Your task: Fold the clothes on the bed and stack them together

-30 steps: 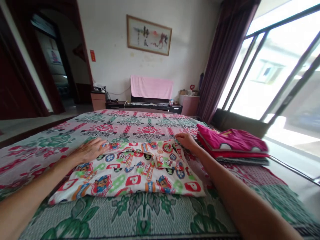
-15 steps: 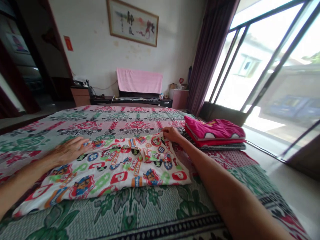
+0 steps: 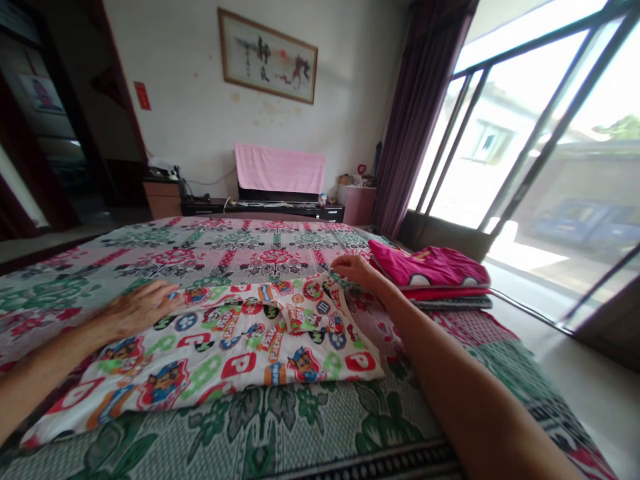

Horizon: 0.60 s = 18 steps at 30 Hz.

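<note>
A white cartoon-print garment (image 3: 240, 347), partly folded over itself, lies spread across the patterned bed cover. My left hand (image 3: 145, 307) rests with outstretched fingers on the garment's far left edge, slightly blurred. Just beyond its upper right corner, my right hand (image 3: 357, 272) hovers over the cover with loosely bent fingers and no cloth visible in them. Close to the right of that hand sits a stack of folded clothes, with a magenta garment (image 3: 435, 265) on top and red and dark cloth beneath.
The flowered bed cover (image 3: 270, 440) stretches toward a low black TV stand (image 3: 207, 205). A pink cloth (image 3: 280, 167) drapes over the screen there. To the right are a purple curtain (image 3: 425, 100) and large glass doors. A framed picture (image 3: 267, 57) hangs on the wall.
My right hand has let go of the garment's upper right corner and moved slightly to the right. My left hand stays at the left edge. The view has tilted up slightly.
</note>
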Tool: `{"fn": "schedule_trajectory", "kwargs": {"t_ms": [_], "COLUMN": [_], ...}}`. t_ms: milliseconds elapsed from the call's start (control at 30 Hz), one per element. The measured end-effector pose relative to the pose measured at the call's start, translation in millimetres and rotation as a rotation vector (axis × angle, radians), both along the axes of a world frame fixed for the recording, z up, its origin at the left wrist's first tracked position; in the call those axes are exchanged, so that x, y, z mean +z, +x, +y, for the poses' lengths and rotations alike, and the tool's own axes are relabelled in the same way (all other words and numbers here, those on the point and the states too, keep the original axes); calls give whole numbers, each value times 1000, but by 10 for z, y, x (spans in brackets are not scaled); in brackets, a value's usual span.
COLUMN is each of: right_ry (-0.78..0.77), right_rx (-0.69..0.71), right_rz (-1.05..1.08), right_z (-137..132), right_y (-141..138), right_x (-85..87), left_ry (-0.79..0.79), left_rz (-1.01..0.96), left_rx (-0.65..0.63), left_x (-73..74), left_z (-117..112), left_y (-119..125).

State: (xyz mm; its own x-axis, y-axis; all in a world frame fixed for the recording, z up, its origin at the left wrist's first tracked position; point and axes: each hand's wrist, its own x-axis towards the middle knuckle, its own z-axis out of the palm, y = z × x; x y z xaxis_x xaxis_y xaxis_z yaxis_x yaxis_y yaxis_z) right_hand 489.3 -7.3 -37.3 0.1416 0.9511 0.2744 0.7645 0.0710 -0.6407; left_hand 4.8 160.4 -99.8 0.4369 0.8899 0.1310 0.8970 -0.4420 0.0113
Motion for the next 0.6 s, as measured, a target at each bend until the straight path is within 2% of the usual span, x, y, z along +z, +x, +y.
{"fn": "schedule_trajectory", "kwargs": {"t_ms": [133,233,333,400,500,600], "right_ry": [-236,-380,-468,-457,-396,-408], "right_rx": [339,496,557,561,559,583], "right_rz": [-61,-148,-238,-334,-405,-349], "right_z": [-151,-211,-217,-205,-190,-199], "right_y": [-247,-589,-876,-985,-1035,-1032], "right_x": [298,377,295,216,159,196], "left_ry": [-89,-84,-78,-89,-111,-121], "left_rz": [1,-50,-71,-60,-26,-12], "left_rx": [22,4,4,5,9,15], "left_x": [61,87,95,106,139,170], "left_z": [-49,-89,-122,-146,-192,-229], "left_y": [28,33,38,51,81,104]}}
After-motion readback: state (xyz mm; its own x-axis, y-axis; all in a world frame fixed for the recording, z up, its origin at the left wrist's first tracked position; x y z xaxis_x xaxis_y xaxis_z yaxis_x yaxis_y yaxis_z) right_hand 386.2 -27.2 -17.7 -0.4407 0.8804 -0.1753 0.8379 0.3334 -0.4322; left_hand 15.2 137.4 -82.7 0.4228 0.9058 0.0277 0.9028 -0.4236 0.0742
